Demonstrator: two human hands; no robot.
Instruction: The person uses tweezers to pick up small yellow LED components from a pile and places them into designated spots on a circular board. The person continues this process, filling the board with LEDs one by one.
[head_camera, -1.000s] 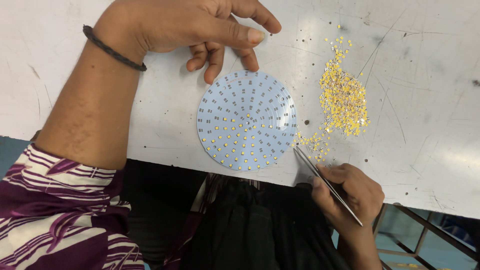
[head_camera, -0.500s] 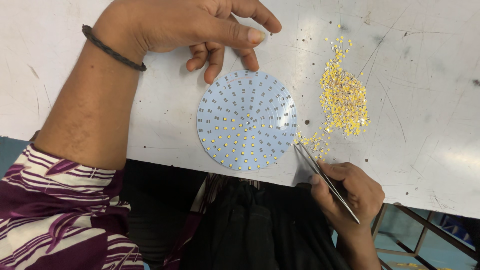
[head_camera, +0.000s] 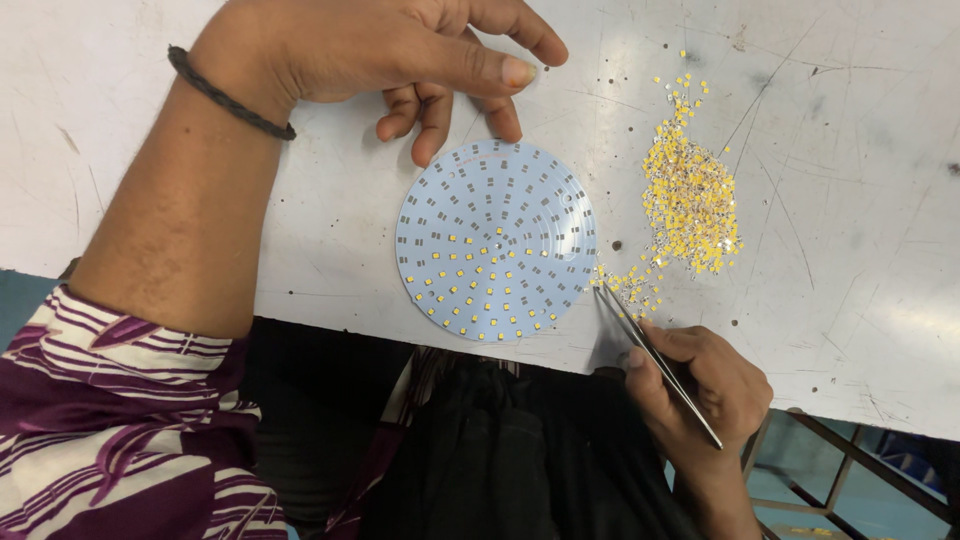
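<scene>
Beside the round white board (head_camera: 496, 240), the right hand (head_camera: 705, 385) pinches thin tweezers (head_camera: 655, 363) shut near tiny yellow chips (head_camera: 690, 200). They look light and easily lost. The left hand (head_camera: 390, 50) rests open, holding nothing.

On the white tabletop (head_camera: 150, 180) lies a round board (head_camera: 496, 240), partly filled with small yellow chips. The left hand (head_camera: 400, 50) rests at its upper edge. The right hand (head_camera: 705, 385) holds tweezers (head_camera: 655, 360), tips at the board's edge beside the chip pile (head_camera: 690, 205).
</scene>
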